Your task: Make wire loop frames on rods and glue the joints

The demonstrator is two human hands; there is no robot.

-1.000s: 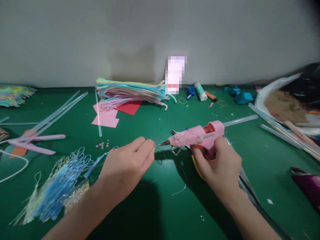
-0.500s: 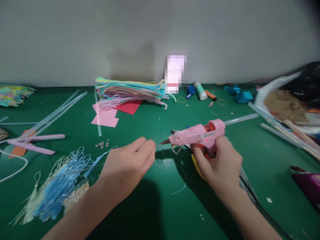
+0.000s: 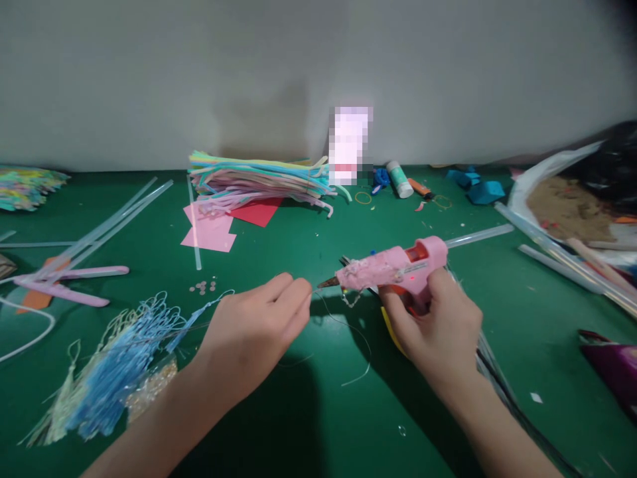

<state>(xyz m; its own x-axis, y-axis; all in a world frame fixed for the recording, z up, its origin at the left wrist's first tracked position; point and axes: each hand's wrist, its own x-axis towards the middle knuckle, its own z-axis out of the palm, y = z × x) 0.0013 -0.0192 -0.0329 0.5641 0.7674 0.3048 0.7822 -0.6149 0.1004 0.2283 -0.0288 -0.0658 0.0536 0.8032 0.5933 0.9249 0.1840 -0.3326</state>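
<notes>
My right hand (image 3: 438, 325) is wrapped round the handle of a pink hot glue gun (image 3: 398, 269), its metal nozzle pointing left. My left hand (image 3: 261, 315) is closed in a pinch just left of the nozzle tip, its fingertips turned away from view. A thin clear thread (image 3: 368, 345) starts at those fingertips and curls down onto the green table; anything else in the pinch is hidden. Under the glue gun lies a tool with a yellow handle (image 3: 393, 332), partly covered. Blue tassels (image 3: 124, 365) and a small bag of beads (image 3: 152, 388) lie beside my left forearm.
Pipe cleaners (image 3: 259, 179) are bundled along the wall, with pink paper (image 3: 209, 232) before them. A blurred bright phone-like panel (image 3: 348, 143) leans there. Clear glue sticks (image 3: 114, 226) and a pink-handled tool (image 3: 74, 282) lie left. A purple item (image 3: 612, 365) sits right.
My left fingertips have shifted very slightly right, closer to the nozzle. The glue gun and my right hand look almost unmoved.
</notes>
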